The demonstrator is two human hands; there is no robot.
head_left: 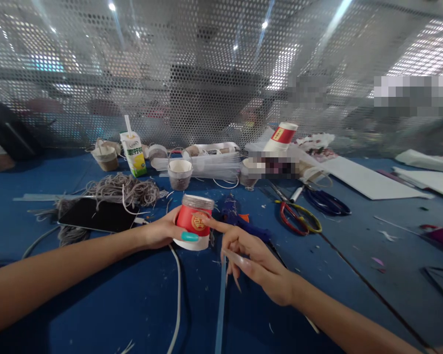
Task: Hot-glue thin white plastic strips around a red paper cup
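My left hand [166,229] is wrapped round a red and white paper cup [194,216], its thumb across the front. Grey cord circles the cup's upper end, and a gold emblem shows on its red side. The extended index finger of my right hand [249,250] touches the cup beside that emblem; the other fingers are bent. Below them hangs a translucent strip [220,305], its upper end at my right fingertips. Just behind the right hand lies a dark blue glue gun [232,211], partly hidden.
Grey yarn [123,189] and a black tablet [98,215] lie left. Behind stand a drink carton [135,155] and a cord-wrapped cup [180,174]. Red-and-yellow scissors [295,219] and white boards [369,177] are at right. A white cable [177,295] runs down the front. Perforated metal [206,73] rises behind.
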